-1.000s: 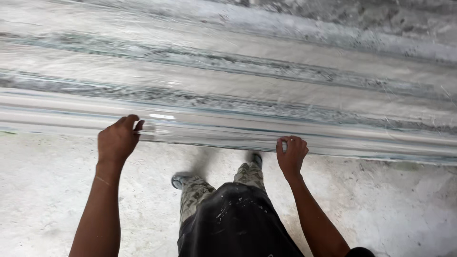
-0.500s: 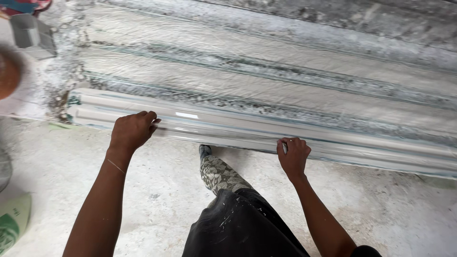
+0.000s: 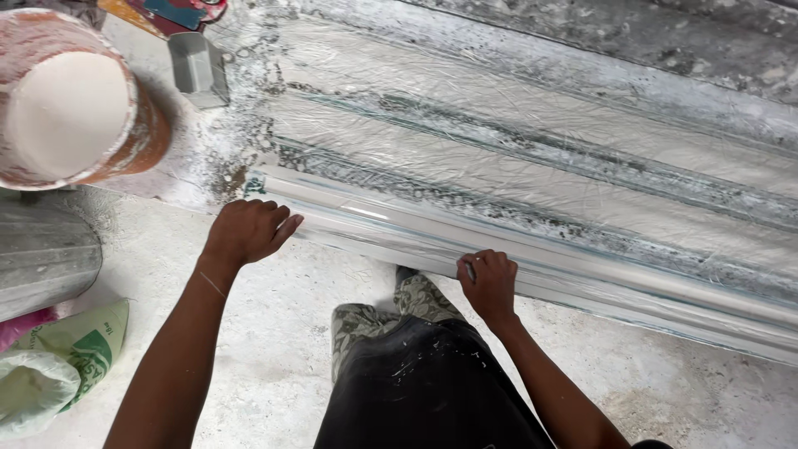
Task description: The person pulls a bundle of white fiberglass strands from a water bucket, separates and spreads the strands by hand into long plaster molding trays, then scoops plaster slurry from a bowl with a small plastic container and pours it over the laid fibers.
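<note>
**Hands near the left end of a long white moulding**

Compared with half a second ago, the view has shifted to the left: the bucket of white plaster (image 3: 62, 100) now shows at the top left, and the left end of the long white moulding (image 3: 582, 283) is in full view. The moulding lies along the front edge of the wet, plastic-covered bench (image 3: 540, 133), running from near the left hand to the right border of the picture.

The left hand (image 3: 247, 233) rests on the moulding close to its left end, its fingers (image 3: 278, 226) stretched out together and flat on the surface, not clamped. The right hand (image 3: 489, 281) is further along, its fingers (image 3: 480, 264) curled over the front edge of the moulding.

I judge the piece as stiff but brittle, smooth and probably slippery while wet, and quite heavy because of its length. It seems safest to hold it from below at two points well apart, never by the thin edge or one end only.
</note>
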`<state>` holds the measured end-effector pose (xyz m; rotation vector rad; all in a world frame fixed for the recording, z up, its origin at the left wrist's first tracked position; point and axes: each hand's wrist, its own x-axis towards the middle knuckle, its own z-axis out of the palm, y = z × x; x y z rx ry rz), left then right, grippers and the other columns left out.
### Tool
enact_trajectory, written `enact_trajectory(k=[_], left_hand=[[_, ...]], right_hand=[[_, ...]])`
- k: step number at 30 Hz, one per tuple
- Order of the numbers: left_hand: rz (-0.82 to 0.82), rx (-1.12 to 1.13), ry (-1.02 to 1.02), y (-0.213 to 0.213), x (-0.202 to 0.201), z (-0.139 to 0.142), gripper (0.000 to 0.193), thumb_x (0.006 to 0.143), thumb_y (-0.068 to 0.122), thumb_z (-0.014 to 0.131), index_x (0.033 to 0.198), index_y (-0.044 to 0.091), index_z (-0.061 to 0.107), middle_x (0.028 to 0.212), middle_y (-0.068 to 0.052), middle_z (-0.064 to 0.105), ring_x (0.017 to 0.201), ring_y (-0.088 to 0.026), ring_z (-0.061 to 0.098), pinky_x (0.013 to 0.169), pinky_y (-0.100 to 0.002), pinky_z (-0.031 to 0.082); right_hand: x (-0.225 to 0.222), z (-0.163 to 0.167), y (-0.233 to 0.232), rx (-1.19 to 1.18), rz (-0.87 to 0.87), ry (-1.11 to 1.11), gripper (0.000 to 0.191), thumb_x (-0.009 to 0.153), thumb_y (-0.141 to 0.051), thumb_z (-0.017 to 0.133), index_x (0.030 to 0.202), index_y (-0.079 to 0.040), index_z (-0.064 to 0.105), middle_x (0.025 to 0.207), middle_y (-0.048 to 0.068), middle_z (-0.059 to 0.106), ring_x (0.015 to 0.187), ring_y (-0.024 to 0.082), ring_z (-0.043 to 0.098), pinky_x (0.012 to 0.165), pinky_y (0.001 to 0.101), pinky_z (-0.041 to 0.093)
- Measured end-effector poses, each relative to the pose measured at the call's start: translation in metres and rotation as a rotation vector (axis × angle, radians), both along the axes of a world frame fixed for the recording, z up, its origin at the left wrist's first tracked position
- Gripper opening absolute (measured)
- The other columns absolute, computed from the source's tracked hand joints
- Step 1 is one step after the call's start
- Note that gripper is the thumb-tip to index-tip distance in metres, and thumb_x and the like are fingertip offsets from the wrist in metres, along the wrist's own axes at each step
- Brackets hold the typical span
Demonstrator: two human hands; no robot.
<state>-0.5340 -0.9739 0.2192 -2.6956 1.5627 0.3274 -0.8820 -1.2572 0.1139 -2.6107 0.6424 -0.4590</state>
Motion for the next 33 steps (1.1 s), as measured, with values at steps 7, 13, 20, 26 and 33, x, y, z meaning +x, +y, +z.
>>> enact_trajectory(k=[7, 13, 20, 26, 33], left_hand=[[-0.133, -0.199, -0.008, 0.034, 0.053, -0.036, 0.031, 0.099, 0.032, 0.058, 0.079, 0.012, 0.069, 0.075, -0.008, 0.067, 0.076, -0.03, 0.067, 0.073, -0.047, 0.054], [-0.241, -0.319, 0.035, 0.067, 0.098, -0.059, 0.019, 0.095, 0.025, 0.063, 0.084, 0.01, 0.066, 0.083, -0.01, 0.066, 0.082, -0.031, 0.066, 0.079, -0.047, 0.051], [-0.271, -0.366, 0.154, 0.091, 0.121, -0.069, 0.017, 0.088, 0.017, 0.07, 0.103, 0.01, 0.067, 0.086, -0.01, 0.065, 0.085, -0.031, 0.066, 0.077, -0.047, 0.051], [-0.294, -0.355, 0.202, 0.096, 0.124, -0.068, 0.031, 0.086, 0.02, 0.074, 0.116, 0.017, 0.071, 0.084, -0.006, 0.066, 0.086, -0.027, 0.066, 0.076, -0.046, 0.049], [-0.275, -0.428, 0.138, 0.097, 0.138, -0.038, 0.031, 0.08, 0.014, 0.074, 0.111, 0.013, 0.071, 0.105, -0.007, 0.069, 0.101, -0.027, 0.065, 0.086, -0.048, 0.047]], right_hand=[[0.072, 0.012, 0.053, -0.021, 0.097, 0.01, 0.012, 0.093, -0.022, 0.073, 0.1, -0.013, 0.076, 0.094, -0.001, 0.065, 0.092, 0.022, 0.058, 0.084, 0.0433, 0.038], [0.136, 0.017, 0.108, -0.07, 0.125, 0.025, 0.011, 0.093, -0.021, 0.075, 0.102, -0.014, 0.076, 0.093, 0.0, 0.066, 0.092, 0.021, 0.06, 0.08, 0.0423, 0.04], [0.213, 0.025, 0.182, -0.082, 0.1, -0.015, 0.013, 0.091, -0.018, 0.075, 0.103, -0.014, 0.076, 0.097, 0.001, 0.067, 0.096, 0.023, 0.061, 0.081, 0.0407, 0.042], [0.259, 0.024, 0.215, -0.105, 0.135, 0.016, 0.019, 0.089, -0.015, 0.073, 0.108, -0.014, 0.074, 0.101, 0.003, 0.066, 0.097, 0.024, 0.061, 0.081, 0.0419, 0.043], [0.295, 0.047, 0.239, -0.113, 0.166, 0.049, 0.021, 0.09, -0.017, 0.072, 0.111, -0.016, 0.075, 0.098, 0.003, 0.064, 0.095, 0.024, 0.059, 0.08, 0.042, 0.044]])
